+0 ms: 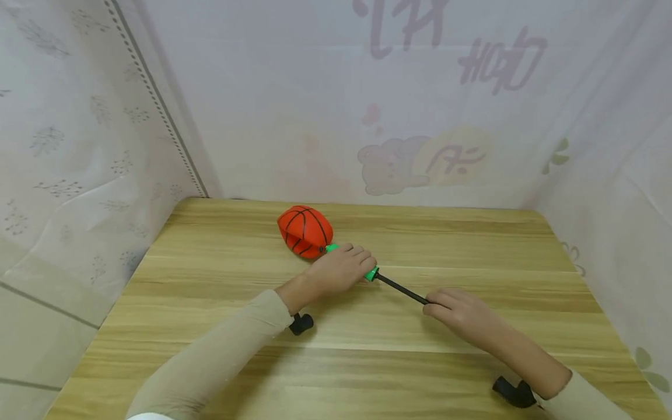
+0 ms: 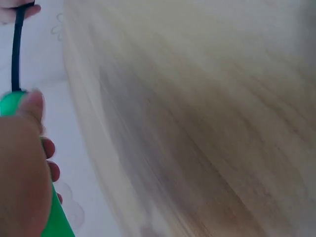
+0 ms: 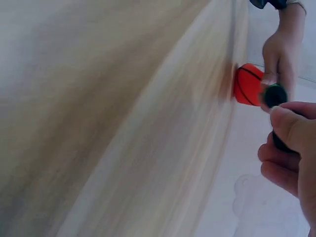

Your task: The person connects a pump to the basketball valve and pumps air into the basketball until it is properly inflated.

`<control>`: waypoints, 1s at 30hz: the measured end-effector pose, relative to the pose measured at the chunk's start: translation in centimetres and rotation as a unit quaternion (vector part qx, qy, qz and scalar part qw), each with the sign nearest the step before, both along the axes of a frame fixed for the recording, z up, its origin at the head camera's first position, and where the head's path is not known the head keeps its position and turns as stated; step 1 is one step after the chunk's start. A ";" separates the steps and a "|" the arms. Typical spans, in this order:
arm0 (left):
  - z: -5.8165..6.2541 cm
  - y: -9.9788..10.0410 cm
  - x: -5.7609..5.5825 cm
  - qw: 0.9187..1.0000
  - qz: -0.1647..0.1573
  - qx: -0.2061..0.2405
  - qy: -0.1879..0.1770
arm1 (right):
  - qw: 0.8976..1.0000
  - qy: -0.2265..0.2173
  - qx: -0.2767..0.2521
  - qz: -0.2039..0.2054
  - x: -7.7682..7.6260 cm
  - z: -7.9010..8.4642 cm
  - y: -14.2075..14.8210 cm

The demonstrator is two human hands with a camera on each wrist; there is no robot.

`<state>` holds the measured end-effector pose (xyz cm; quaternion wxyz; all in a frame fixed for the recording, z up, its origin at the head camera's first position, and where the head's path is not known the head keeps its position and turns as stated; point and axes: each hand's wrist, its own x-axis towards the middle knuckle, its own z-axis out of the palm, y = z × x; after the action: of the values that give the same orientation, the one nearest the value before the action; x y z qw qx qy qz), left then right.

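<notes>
Pump [image 1: 388, 280]: held above the middle of the surface [image 1: 394, 373]
Left hand [image 1: 342, 269]: wrapped round green tube [image 1: 371, 273]
Right hand [image 1: 462, 315]: gripping black rod [image 1: 403, 289] end
Ball [image 1: 306, 227]: red, kinda caved in, by the tube

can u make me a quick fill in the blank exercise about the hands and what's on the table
1. The left hand grips a smooth cylindrical barrel coloured ____.
2. The right hand holds a thin, straight rod coloured ____.
3. Of the two hands, the one nearer the dented red ball with dark curved lines is the ____ one.

Missing words: green; black; left.
</notes>
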<state>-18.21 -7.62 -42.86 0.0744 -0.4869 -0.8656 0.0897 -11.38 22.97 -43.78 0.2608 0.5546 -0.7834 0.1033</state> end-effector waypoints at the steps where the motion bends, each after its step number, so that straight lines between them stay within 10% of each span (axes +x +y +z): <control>1: 0.0 0.0 0.0 1.000 -0.002 0.001 -0.001 | 1.000 -0.001 0.000 0.002 0.2 0.0 0.2; 30: 0.2 0.1 0.3 1.000 -0.002 0.016 -0.013 | 0.999 -0.036 0.017 0.014 -3.4 -0.1 -5.6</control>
<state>-17.94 -7.56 -42.63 0.0712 -0.4884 -0.8670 0.0690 -14.78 17.34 -43.93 0.2217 0.5656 -0.7862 0.1134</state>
